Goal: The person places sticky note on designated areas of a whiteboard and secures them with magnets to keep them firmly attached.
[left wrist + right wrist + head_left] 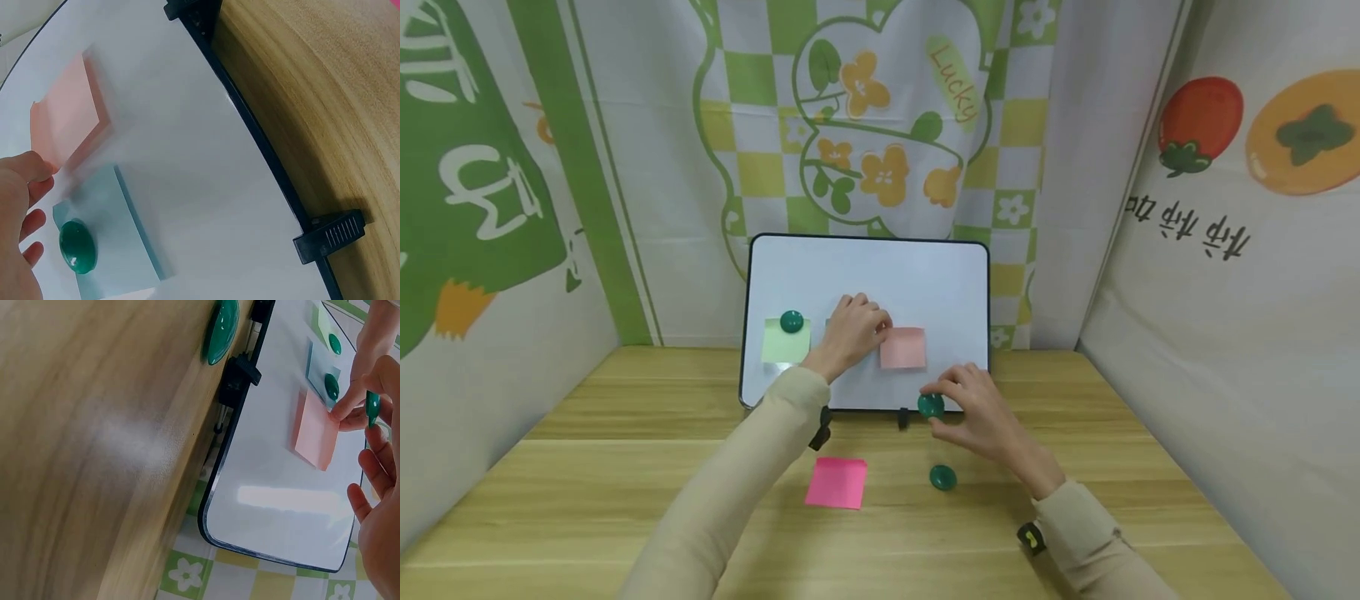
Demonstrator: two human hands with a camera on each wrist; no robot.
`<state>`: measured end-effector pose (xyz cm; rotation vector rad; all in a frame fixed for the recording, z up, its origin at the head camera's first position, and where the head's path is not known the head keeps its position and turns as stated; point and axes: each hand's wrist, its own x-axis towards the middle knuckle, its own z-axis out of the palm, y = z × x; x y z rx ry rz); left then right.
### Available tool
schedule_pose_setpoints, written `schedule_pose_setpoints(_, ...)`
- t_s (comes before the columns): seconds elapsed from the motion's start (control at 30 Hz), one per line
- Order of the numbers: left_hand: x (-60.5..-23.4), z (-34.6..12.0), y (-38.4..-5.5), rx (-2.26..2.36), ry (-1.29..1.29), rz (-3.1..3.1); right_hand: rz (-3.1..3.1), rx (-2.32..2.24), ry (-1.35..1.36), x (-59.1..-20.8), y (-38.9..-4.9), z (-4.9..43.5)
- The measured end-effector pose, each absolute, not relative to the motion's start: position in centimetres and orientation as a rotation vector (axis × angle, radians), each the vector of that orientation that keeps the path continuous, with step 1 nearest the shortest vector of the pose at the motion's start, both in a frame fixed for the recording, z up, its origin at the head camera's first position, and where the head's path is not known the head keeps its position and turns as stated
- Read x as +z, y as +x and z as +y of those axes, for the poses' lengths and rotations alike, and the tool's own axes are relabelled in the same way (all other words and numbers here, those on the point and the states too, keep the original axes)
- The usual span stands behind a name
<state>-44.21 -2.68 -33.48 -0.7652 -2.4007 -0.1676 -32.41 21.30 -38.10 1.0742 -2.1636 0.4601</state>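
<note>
Head view: pink note (902,348) on board (880,275), just below and right of frame centre. Left hand (852,327) nearer: its grip appears to pinch the note's upper-left corner. Right hand (985,408): grip pinching a green disc (931,406) by its rim between thumb and forefinger. Key relation, judged: the note's top edge lies up and slightly left of the held disc, apart from it. Disc round, note near-square; no marked long axis.

Long beige sleeves (730,483), bare hands (850,332), black wrist devices (822,432), yellowish marking (1033,540)
</note>
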Motion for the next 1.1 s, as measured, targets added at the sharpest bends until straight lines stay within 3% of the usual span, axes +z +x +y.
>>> schedule_pose_setpoints(1.1, -33.3, -3.0, -45.0, -0.101, -0.773, -2.321, -2.170, 0.370, 0.875, -36.9, -37.8, 19.4)
